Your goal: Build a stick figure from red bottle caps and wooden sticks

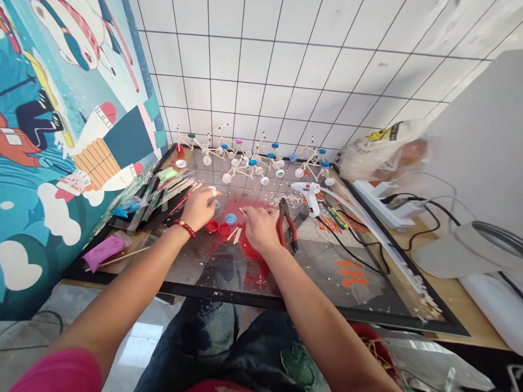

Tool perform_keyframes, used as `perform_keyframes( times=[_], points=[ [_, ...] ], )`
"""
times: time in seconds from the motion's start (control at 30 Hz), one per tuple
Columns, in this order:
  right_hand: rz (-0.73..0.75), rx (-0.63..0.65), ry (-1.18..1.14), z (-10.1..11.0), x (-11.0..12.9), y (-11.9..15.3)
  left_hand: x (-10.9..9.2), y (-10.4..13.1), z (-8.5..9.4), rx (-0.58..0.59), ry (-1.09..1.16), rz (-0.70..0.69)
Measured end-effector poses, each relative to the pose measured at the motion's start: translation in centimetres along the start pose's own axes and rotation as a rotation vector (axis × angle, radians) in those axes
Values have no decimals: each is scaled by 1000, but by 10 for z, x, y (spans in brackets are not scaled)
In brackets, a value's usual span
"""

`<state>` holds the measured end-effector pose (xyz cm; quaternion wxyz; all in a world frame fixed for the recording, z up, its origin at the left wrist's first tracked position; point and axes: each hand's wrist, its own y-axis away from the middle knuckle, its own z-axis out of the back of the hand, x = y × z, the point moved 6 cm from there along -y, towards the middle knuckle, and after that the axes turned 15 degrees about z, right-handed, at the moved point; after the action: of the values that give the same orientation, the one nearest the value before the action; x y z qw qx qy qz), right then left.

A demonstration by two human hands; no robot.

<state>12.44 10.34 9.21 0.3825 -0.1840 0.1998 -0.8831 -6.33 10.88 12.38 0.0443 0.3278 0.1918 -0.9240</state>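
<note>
Bare forearms point(133, 295) angled inward, left hand point(199, 209) curled, right hand point(262, 228) pinching

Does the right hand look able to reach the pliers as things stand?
Probably yes: the pliers lie just beside the right hand, and nothing seems to stand between them. The glue gun lies beyond, out of the way. That hand seems to pinch a small stick, though.
</note>
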Motion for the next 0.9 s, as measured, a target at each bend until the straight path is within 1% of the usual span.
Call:
perform_keyframes(
  times=[0.03, 0.1, 0.17, 0.2, 0.27, 0.4, 0.47, 0.53, 0.6, 0.67, 0.7, 0.77, 0.8, 0.83, 0.9],
  points=[
    [-1, -2, -2, 0, 0, 0, 4, -11, 6, -5, -13, 44],
    [-10, -1, -5, 0, -1, 0, 13, -32, 12, 32, -61, 119],
    [-17, 10, -1, 2, 0, -2, 19, -49, 15, 30, -117, 149],
    [-14, 18, 3, 3, 1, -2, 21, -54, 14, 25, -132, 145],
    [3, 27, 14, 5, 5, -4, 21, -61, 5, 19, -142, 121],
    [17, 11, 18, 7, 7, -6, 20, -63, -17, 60, -125, 97],
    [4, 1, 9, 7, 5, -6, 22, -64, -17, 63, -108, 105],
    [-10, -9, 7, 6, 2, -5, 26, -65, -6, 29, -96, 120],
    [-14, -18, 9, 5, 1, -5, 34, -65, 12, -23, 28, 206],
    [-15, -20, 5, 4, -1, -5, 47, -62, 28, -32, 352, 362],
    [-16, -21, 1, 3, -1, -5, 53, -58, 31, 0, 552, 437],
    [-10, -29, -6, 1, -3, -5, 57, -50, 29, 123, 891, 530],
    [-7, -36, -6, 1, -3, -5, 57, -45, 26, 197, 997, 551],
    [-5, -42, -5, 0, -4, -4, 56, -40, 23, 261, 1062, 564],
    [-5, -55, -3, -1, -6, -4, 54, -32, 16, 344, 1103, 566]
  ],
)
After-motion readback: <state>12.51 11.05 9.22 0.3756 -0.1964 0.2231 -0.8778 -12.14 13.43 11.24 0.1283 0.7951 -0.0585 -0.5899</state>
